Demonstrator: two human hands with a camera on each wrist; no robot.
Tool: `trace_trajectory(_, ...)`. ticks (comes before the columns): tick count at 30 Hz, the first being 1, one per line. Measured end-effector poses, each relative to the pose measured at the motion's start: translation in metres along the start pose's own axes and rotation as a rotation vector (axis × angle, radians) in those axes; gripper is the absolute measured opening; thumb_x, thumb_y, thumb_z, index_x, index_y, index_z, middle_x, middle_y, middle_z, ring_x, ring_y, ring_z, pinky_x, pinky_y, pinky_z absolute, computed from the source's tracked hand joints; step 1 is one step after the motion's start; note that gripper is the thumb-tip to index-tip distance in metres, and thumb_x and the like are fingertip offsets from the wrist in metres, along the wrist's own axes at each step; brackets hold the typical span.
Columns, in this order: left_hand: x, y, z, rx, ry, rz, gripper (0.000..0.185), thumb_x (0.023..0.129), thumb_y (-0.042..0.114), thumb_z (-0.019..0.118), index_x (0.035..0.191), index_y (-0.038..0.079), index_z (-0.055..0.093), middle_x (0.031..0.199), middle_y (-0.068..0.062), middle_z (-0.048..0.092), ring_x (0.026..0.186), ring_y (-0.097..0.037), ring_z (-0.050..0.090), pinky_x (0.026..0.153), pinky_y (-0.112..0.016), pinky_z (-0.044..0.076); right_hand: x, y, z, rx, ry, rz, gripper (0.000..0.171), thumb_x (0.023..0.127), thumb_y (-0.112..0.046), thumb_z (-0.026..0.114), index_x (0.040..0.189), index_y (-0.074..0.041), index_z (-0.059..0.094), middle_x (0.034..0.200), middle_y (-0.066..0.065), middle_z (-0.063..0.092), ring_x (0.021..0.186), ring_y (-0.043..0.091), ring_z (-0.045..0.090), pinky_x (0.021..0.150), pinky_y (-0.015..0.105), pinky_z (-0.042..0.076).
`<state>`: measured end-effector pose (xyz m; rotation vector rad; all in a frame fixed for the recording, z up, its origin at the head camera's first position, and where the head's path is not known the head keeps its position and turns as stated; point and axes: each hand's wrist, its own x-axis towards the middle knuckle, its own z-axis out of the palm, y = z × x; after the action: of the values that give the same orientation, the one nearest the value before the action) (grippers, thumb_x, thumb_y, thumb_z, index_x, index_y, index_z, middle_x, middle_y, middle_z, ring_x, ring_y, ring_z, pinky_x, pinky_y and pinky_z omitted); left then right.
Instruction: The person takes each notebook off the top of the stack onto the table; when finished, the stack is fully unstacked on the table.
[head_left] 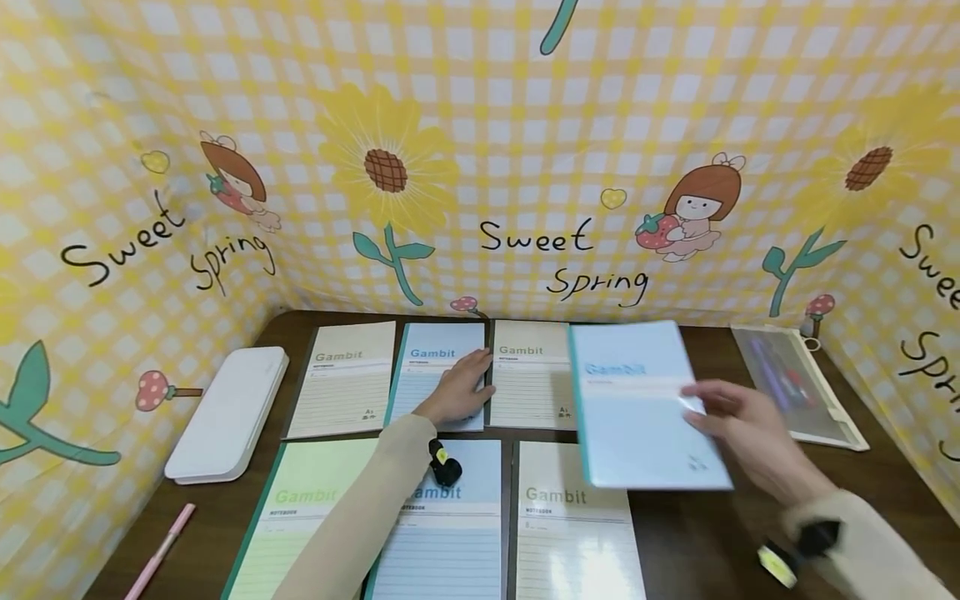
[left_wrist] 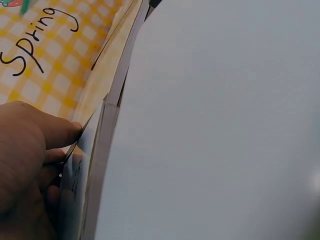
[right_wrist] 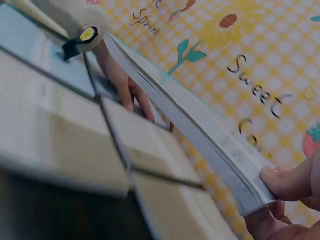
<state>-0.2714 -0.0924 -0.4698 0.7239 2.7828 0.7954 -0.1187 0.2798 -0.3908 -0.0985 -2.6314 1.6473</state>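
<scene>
My right hand point(head_left: 757, 429) pinches the right edge of a blue notebook point(head_left: 648, 437) with a teal spine, held tilted above the table. In the right wrist view, the thumb point(right_wrist: 282, 182) lies on one face of this notebook, fingers on the other. The left hand point(head_left: 459, 390) rests on another blue notebook point(head_left: 431, 343) in the back row, fingertips at its right edge beside a beige notebook point(head_left: 528, 387). The held notebook overlaps that beige one's right side in the head view. A pale surface fills most of the left wrist view.
A beige notebook point(head_left: 341, 387) lies at the back left. In front lie green point(head_left: 288, 533), blue point(head_left: 446, 550) and beige point(head_left: 555, 533) notebooks. A white case point(head_left: 228, 408) and pink pen point(head_left: 165, 542) are at left; a clear zip pouch point(head_left: 787, 383) sits back right.
</scene>
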Motion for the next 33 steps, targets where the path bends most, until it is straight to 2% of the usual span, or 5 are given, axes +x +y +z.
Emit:
trace_trajectory(3,0.003,-0.002,0.002,0.005,0.002,0.003,0.061,0.099,0.026,0.053,0.150,0.002,0.030,0.160,-0.014,0.024,0.149,-0.030,0.018,0.115,-0.060,0.020,-0.036,0.028,-0.033,-0.138,0.031,0.110,0.044,0.086,-0.016,0.073,0.123,0.004,0.060,0.102,-0.024,0.064,0.089,-0.011,0.053,0.073,0.016,0.050)
trace_trajectory(8,0.002,-0.003,0.000,0.004,0.006,-0.001,0.061,0.099,0.025,0.054,0.151,0.002,0.029,0.160,-0.013,0.023,0.149,-0.030,0.018,0.115,-0.061,0.019,-0.077,0.065,-0.056,-0.340,-0.026,0.361,0.059,0.084,-0.038,0.074,0.128,-0.003,0.059,0.125,0.018,0.064,0.099,0.013,0.065,0.076,0.032,0.054)
trace_trajectory(11,0.002,-0.002,-0.001,-0.005,0.005,0.001,0.061,0.099,0.025,0.054,0.150,0.001,0.029,0.160,-0.014,0.023,0.149,-0.031,0.018,0.115,-0.061,0.018,-0.092,0.082,-0.050,-0.326,-0.061,0.421,0.060,0.081,-0.037,0.077,0.127,-0.003,0.061,0.126,0.023,0.062,0.104,0.030,0.065,0.077,0.039,0.054)
trace_trajectory(14,0.002,-0.001,0.000,0.001,-0.002,-0.002,0.061,0.099,0.025,0.053,0.151,0.002,0.029,0.160,-0.014,0.023,0.149,-0.031,0.017,0.115,-0.061,0.018,-0.101,0.094,-0.037,-0.272,-0.061,0.463,0.058,0.077,-0.030,0.081,0.124,-0.001,0.063,0.114,0.018,0.069,0.092,0.017,0.067,0.072,0.030,0.055)
trace_trajectory(33,0.004,0.000,0.002,0.011,-0.012,-0.007,0.062,0.100,0.027,0.052,0.151,0.003,0.027,0.161,-0.013,0.021,0.150,-0.030,0.016,0.117,-0.059,0.017,-0.109,0.097,-0.015,-0.761,-0.068,0.203,0.028,0.081,-0.021,0.076,0.107,-0.012,0.072,0.083,-0.005,0.058,0.068,0.002,0.041,0.061,0.026,0.035)
